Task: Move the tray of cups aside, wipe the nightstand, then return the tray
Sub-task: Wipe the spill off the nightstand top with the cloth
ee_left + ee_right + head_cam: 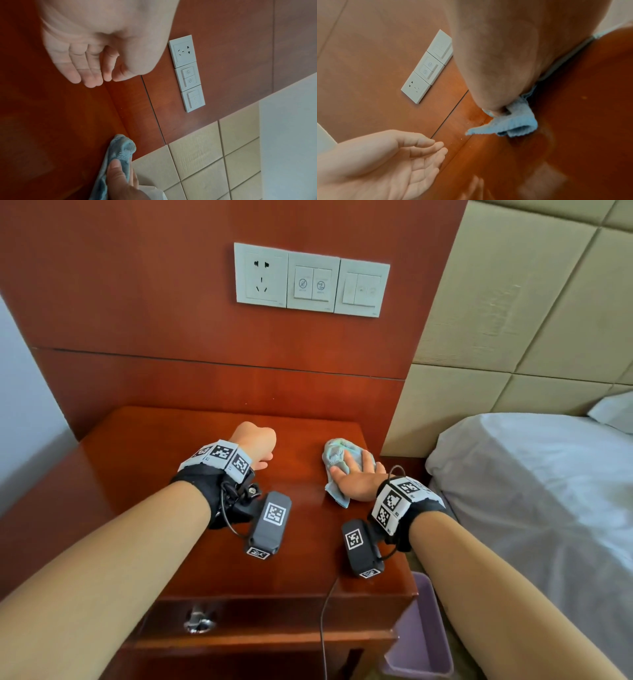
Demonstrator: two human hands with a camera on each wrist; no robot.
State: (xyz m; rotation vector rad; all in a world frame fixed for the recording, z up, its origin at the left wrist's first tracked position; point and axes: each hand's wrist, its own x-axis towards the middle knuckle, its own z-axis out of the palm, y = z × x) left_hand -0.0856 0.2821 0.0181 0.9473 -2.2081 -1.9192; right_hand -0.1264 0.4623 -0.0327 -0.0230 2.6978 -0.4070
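On the bench top, head view: nightstand [205,542] of red-brown wood, set against a matching wall panel. Right hand [356,477] lies flat, fingers spread, pressing a pale blue cloth [337,460] onto the surface near the far right corner; the cloth bunches ahead of the fingertips and a flap trails under the palm. Left hand [255,445] sits above the bench mid-surface, grip released, fingers loosely curled and holding nothing. Socket and switch plates [311,280] on the wall panel. Bed [548,491] with white sheet to the right, padded headboard [531,302] behind it. Lilac bin [424,638] on the floor between nightstand and bed. Drawer pull [198,619] on the nightstand front. Tray of cups does not appear in any view.

Left wrist view: left hand [96,54] slack, fingers [89,75] hanging loose, thumb near the forefinger tip, nothing between them. Further off, the right hand [120,180] on the cloth [120,148], which reaches nearly to the wall panel.

Right wrist view: right hand [496,60] fills the frame, its heel down on the cloth [513,121]; folded edges stick out onto the glossy wood. Left hand [385,162] seen palm-on, relaxed and empty.
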